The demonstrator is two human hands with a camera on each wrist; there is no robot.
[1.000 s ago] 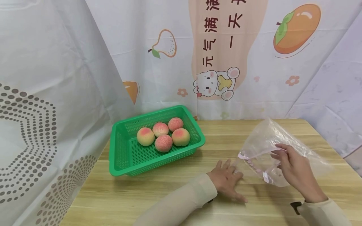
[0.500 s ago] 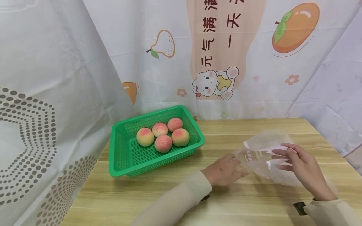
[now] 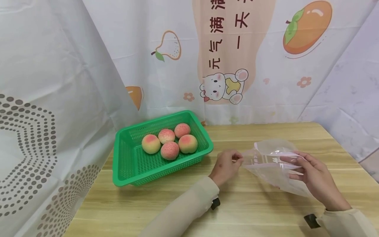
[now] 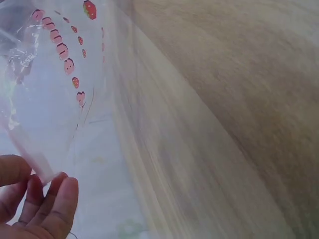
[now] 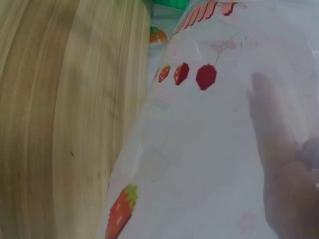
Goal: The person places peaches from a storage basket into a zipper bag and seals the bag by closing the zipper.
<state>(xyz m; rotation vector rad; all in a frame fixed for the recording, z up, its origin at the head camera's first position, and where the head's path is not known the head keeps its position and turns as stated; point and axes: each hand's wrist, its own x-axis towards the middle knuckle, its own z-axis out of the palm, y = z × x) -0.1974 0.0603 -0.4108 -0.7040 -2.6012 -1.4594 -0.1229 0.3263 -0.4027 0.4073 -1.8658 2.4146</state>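
Left fingers: the left hand now pinches an edge of the clear plastic bag between thumb and fingertips; one second ago this hand was spread on the counter, beside the bag.
Right fingers: the right hand has its fingers fairly straight and parted, touching the bag at its mouth; how many of them are inside, I cannot tell.
Meaning of the change: the bag has now a hand at each side, so I judge that its mouth can be kept stretched and widened better than with one hand only.
Bag: it lies between the two hands, its pinched edge at the left fingertips, its body reaching under and just beyond the right fingers; the right wrist view shows the right hand through the film.
Printed strawberries: on the film, beyond the left fingers.
Green basket: to the left of the left fingers, apart from them, in the same place as before.
Peaches: five, inside the basket, well away from the right fingers.
Counter: below both hands.
Printed curtain: farther out, behind the basket.
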